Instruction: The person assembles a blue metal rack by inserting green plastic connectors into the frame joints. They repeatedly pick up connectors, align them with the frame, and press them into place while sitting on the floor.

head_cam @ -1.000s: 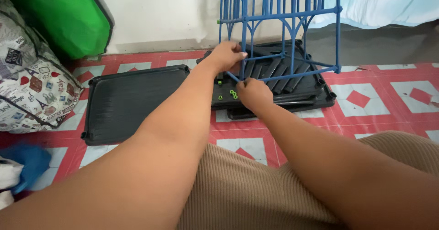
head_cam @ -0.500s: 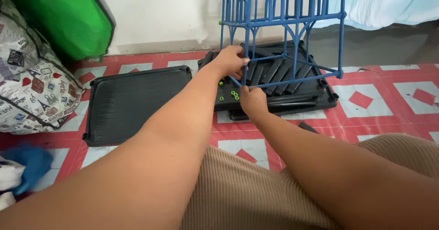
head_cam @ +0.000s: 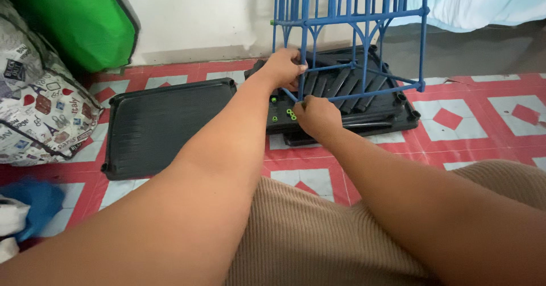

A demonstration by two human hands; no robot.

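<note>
The blue plastic lattice rack [head_cam: 352, 36], an upright frame of thin bars and arches, stands on a stack of black ribbed plastic trays [head_cam: 364, 101] on the red-and-white tiled floor [head_cam: 483, 121], close to the white wall [head_cam: 216, 19]. The left hand [head_cam: 282, 67] closes its fingers around a vertical bar at the rack's near left corner. The right hand [head_cam: 315, 115] sits just below it, fingers pinched together at the low end of a diagonal brace; whether they hold the brace itself or a small fitting cannot be told from this angle. Several small green ring-shaped pieces [head_cam: 287, 114] lie on the tray edge, just beside the right hand.

To the left, apart from the stack, lies a single black flat plastic tray [head_cam: 165, 127]. Further left are a patterned fabric bag [head_cam: 40, 110] and a green bundle [head_cam: 74, 19]; a pale blue bedsheet [head_cam: 483, 1] hangs at upper right.

The rack looks tall and light, resting on an uneven stack, so a hard push at the low corner could likely tip it or bend a thin bar. The loose green rings could be knocked off the tray edge by the right wrist.
</note>
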